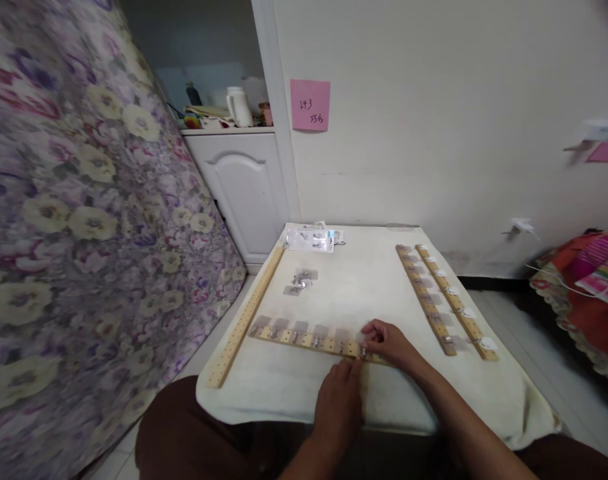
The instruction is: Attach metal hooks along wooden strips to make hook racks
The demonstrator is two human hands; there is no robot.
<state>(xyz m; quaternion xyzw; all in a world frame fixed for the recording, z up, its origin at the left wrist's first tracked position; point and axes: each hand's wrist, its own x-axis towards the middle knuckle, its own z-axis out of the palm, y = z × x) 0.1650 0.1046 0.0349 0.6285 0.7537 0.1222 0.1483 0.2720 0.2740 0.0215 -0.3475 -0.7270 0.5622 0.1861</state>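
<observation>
A short wooden strip [309,339] lies crosswise on the cream-covered table [434,400], close to its near edge. The strip carries a row of small metal fittings with clear bits of plastic beside them.

The right hand [388,343] sits on the right end of this strip. Its fingers are curled and drawn together, and the thumb and fingertips grip the wood. Whether a fitting is pinched between them is too small to tell.

The left hand [338,400] lies just on the near side of the strip, back upward. Its fingers are loosely bent, and their tips touch the strip's near edge beside the right hand. Whether it grasps anything cannot be told.

- Left of the short strip, a long perforated strip [245,316] runs along the table's edge, its middle near the short strip's left end.
- Beyond the short strip lies a small heap of bagged metal parts [299,281].
- Farther beyond is a flat clear packet [311,240].
- To the right of the short strip, well apart, two more wooden strips [427,300] lie side by side.
- Far beyond the strip, a pink sticky note [310,105] hangs on the wall.
</observation>
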